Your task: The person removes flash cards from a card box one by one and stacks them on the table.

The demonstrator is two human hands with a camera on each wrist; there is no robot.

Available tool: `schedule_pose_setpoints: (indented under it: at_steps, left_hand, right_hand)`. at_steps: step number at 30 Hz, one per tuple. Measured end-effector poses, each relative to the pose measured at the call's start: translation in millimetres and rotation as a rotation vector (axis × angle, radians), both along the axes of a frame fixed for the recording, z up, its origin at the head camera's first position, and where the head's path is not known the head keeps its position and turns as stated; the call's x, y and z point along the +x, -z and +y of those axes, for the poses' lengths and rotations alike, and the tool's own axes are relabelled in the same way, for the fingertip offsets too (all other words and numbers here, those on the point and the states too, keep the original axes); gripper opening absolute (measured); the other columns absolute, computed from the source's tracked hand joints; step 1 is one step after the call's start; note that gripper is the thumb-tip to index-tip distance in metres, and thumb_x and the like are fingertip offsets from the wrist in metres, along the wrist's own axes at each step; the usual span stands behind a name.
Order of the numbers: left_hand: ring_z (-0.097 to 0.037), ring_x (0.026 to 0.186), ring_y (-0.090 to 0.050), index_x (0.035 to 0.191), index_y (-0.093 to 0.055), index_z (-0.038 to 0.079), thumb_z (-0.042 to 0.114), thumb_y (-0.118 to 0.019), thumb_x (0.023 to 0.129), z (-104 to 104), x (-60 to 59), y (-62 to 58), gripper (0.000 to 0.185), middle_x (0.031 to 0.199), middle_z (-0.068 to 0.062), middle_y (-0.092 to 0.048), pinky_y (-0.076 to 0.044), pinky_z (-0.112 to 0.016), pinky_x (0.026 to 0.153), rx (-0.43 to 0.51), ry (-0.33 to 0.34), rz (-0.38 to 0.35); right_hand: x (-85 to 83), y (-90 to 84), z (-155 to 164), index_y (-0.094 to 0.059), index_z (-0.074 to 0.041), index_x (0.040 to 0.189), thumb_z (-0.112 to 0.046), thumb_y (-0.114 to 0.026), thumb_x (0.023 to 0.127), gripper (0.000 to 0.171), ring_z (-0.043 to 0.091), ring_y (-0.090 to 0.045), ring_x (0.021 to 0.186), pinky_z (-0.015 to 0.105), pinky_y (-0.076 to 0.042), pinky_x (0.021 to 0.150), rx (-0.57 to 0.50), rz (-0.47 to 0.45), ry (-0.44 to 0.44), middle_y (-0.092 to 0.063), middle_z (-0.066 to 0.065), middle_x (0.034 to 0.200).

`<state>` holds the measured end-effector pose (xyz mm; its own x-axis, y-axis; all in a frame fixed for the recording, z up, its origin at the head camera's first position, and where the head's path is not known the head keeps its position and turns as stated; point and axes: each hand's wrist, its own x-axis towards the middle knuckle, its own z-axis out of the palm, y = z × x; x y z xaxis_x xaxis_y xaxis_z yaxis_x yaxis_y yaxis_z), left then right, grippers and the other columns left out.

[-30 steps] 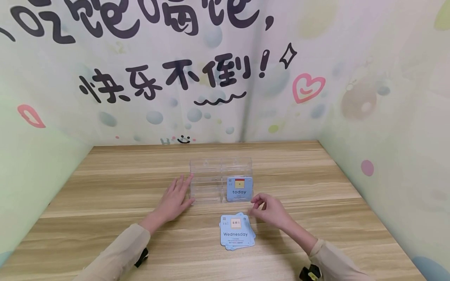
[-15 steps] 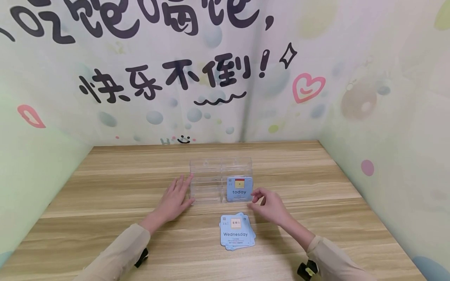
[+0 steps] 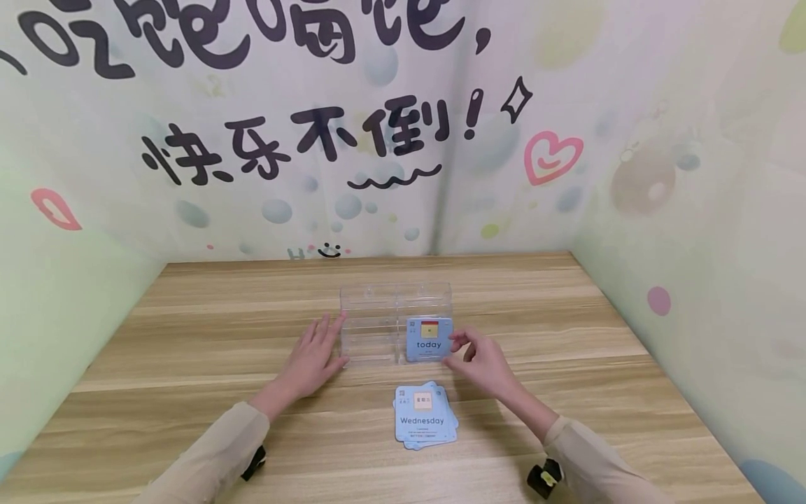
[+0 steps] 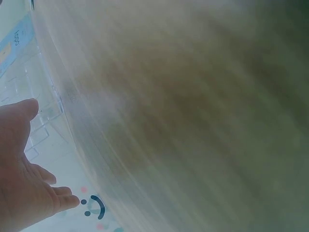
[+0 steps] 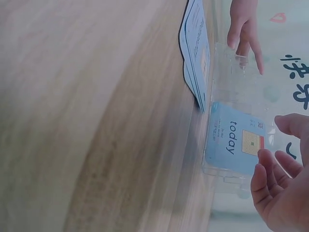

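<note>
A clear plastic rack [image 3: 369,334] stands on the wood-grained desk [image 3: 208,336], a round-cornered blue "today" card [image 3: 425,353] in its lower right pocket. The left hand [image 3: 310,360] is spread at its left side; the right hand [image 3: 483,362], thumb apart from bent fingers, is at the card's right edge, contact unclear.

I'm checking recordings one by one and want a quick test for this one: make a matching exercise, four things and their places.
1. blue square "today" card
2. blue square "Wednesday" card
3. bare left hand
4. bare right hand

A. lying in front of the clear plastic rack
B. by the "today" card's right edge
C. standing in the rack's right half
D. at the rack's left side

Pairs: 1-C; 2-A; 3-D; 4-B
</note>
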<state>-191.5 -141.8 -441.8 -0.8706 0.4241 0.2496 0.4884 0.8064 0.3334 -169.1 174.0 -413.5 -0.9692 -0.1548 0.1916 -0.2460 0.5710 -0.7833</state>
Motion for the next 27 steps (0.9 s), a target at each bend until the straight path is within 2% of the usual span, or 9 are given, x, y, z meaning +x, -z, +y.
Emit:
schedule_pose_setpoints:
  at_steps: [13,21,27]
  left_hand:
    - [-0.052,0.126,-0.022,0.146,-0.01,0.009,0.028,-0.058,0.089,-0.6,-0.9,-0.6,0.077,0.141,-0.033,-0.021,-0.02,-0.061,0.101,0.002,0.005,0.008]
    - [-0.051,0.127,-0.021,0.146,-0.009,0.011,0.029,-0.057,0.089,-0.4,-0.3,-1.3,0.076,0.142,-0.032,-0.021,-0.021,-0.06,0.102,-0.012,-0.003,-0.004]
    - [-0.052,0.126,-0.022,0.146,-0.01,0.01,0.028,-0.058,0.089,0.4,0.3,-0.7,0.077,0.141,-0.033,-0.021,-0.021,-0.061,0.101,-0.004,-0.005,-0.002]
  right_hand:
    - [-8.8,3.3,4.7,-0.062,0.001,0.1,-0.006,-0.076,0.07,0.034,0.008,-0.046,0.054,0.019,-0.038,0.046,-0.033,0.144,-0.004,-0.06,0.012,0.082]
    - [-15.0,8.2,6.5,-0.061,0.0,0.102,-0.009,-0.076,0.07,0.036,0.009,-0.046,0.055,0.019,-0.038,0.046,-0.041,0.158,0.014,-0.06,0.01,0.083]
    - [-20.8,11.8,9.2,-0.059,0.004,0.106,-0.007,-0.076,0.07,0.041,0.008,-0.046,0.055,0.019,-0.039,0.047,-0.064,0.186,0.018,-0.06,0.015,0.086]
